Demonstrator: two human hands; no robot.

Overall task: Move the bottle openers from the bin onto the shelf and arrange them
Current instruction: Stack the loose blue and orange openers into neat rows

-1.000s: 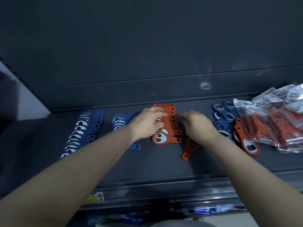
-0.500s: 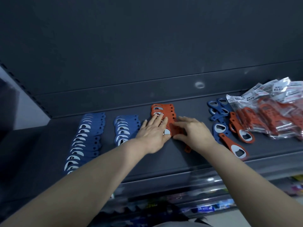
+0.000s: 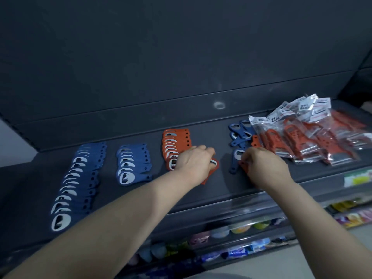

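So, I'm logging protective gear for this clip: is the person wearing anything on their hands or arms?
Nothing visible. The left hand and right hand are ungloved. The left forearm and right forearm show no sleeve, watch or bracelet as far as the frame reaches. Fingers are partly hidden, so rings cannot be ruled out.

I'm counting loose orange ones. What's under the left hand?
An orange bottle opener lies under the left hand: its metal-ringed head and handle tip stick out on the shelf. Its middle, and anything else beneath the palm, is covered.
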